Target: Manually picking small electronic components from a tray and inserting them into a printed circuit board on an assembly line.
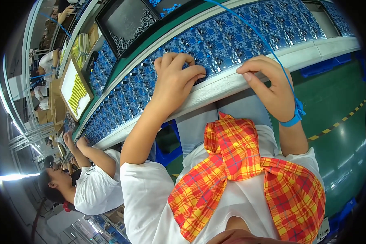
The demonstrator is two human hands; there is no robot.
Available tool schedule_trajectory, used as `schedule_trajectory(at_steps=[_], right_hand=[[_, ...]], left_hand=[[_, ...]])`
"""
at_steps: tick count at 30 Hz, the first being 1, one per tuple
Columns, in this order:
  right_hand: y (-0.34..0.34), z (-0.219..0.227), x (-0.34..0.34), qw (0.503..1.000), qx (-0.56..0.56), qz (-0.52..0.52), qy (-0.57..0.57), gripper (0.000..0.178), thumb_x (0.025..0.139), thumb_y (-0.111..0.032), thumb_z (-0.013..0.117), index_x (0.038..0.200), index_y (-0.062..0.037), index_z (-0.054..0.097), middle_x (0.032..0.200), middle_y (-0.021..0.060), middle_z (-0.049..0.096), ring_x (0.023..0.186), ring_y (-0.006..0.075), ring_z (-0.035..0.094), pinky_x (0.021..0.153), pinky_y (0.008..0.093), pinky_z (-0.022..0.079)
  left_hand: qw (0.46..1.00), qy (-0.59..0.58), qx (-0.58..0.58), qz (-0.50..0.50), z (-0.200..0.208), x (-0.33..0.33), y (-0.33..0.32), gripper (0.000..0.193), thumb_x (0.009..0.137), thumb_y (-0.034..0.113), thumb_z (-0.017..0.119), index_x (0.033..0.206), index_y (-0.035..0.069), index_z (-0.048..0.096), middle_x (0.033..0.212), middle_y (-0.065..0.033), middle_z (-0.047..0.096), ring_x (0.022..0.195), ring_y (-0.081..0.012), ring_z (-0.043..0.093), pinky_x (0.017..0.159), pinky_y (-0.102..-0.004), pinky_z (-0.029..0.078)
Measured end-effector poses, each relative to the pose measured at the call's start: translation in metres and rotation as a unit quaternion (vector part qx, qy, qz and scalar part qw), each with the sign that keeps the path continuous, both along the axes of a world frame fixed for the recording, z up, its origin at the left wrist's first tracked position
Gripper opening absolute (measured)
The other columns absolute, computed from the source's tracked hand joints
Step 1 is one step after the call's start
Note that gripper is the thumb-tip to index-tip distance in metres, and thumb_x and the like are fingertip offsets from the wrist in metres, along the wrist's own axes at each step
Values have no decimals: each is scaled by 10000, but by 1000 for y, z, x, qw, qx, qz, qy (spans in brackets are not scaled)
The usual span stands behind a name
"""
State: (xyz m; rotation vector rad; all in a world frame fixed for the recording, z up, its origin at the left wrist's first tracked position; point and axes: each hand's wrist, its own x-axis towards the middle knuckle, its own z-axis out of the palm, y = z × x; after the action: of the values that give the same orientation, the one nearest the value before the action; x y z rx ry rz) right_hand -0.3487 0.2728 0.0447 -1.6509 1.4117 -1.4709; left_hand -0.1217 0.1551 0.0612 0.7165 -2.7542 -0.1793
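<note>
Head view: my left hand (173,81) was over the blue boards (232,44), fingers bent and thumb near the forefinger; I could not tell whether they had hold of a part. My right hand (274,87) hung above the bench (211,91) edge, half-open, thumb close to forefinger, nothing visible in it. Boards lay in rows along the bench. Blue strap (292,120) on right wrist. Black tray (124,18) with metal parts (146,22) stood beyond. Co-worker (97,187) on my left.
</note>
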Motion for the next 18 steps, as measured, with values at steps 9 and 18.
schedule_trajectory(at_steps=[9,18], right_hand=[[-3,2,-3,1000,15,-2,-18,84,858,0,622,923,-1,676,923,107,668,871,237,639,762,323,494],[0,-2,0,999,45,4,0,122,843,10,633,947,-26,688,930,116,676,852,244,665,752,333,522]], left_hand=[[999,24,-11,-23,-7,-3,-7,101,783,120,711,876,158,724,906,10,616,974,-232,515,882,-435,310],[998,33,-16,-42,-7,-4,-2,101,769,100,688,861,139,678,897,5,623,934,-230,534,862,-428,326]])
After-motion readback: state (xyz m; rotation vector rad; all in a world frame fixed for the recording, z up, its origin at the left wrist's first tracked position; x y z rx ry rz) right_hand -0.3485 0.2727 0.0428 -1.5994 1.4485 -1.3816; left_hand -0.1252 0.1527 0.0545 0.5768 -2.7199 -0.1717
